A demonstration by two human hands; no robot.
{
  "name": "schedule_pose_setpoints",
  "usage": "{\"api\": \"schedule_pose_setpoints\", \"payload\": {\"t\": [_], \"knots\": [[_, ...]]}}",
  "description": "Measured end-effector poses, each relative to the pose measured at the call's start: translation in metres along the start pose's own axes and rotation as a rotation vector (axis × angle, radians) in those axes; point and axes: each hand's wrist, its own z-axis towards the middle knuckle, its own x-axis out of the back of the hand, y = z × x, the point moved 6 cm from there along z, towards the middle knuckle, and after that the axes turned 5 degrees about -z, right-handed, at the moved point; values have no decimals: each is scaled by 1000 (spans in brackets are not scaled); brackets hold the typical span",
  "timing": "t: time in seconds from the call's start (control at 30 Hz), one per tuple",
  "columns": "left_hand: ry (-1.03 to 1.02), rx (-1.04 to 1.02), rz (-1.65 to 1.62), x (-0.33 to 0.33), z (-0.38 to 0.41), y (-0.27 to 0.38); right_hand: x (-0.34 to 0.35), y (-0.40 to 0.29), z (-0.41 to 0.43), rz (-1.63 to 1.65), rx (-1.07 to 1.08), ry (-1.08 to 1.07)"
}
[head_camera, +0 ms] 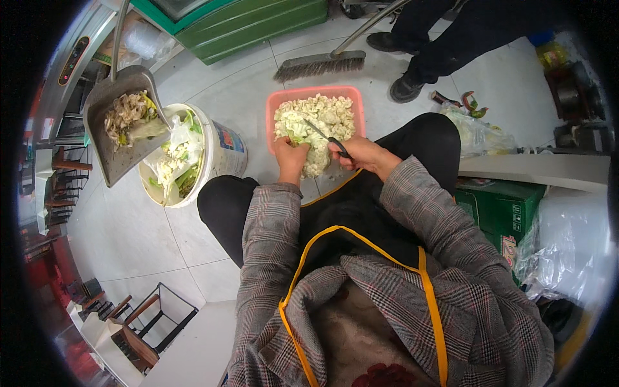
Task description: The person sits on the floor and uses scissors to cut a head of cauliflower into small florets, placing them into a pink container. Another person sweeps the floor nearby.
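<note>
My left hand grips a cauliflower piece by its pale green stem, over the near left of a pink plastic basin. My right hand holds scissors by their black handles. Their blades point up and left, against or just over the cauliflower; contact cannot be made out. Cut cauliflower florets fill the basin. Between my hands, a larger cauliflower chunk sits at the basin's near edge, which it partly hides.
A white bucket with trimmings and a plastic bag stands left. A metal dustpan with scraps tilts over it. Ahead are a broom and a person's legs. A vegetable bag and green carton lie right.
</note>
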Motion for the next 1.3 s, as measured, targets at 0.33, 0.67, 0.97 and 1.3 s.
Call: {"api": "schedule_pose_setpoints", "payload": {"t": [0.33, 0.67, 0.97, 1.3], "knots": [[94, 39, -62, 14, 14, -27, -6, 8, -9, -4, -79, -77], [63, -321, 282, 8, -9, 64, 14, -51, -45, -841, 39, 111], [8, -538, 522, 2, -21, 92, 29, -46, -45, -1008, 85, 168], [-21, -616, 539, 2, -26, 94, 8, -30, -36, -488, 11, -27]]}}
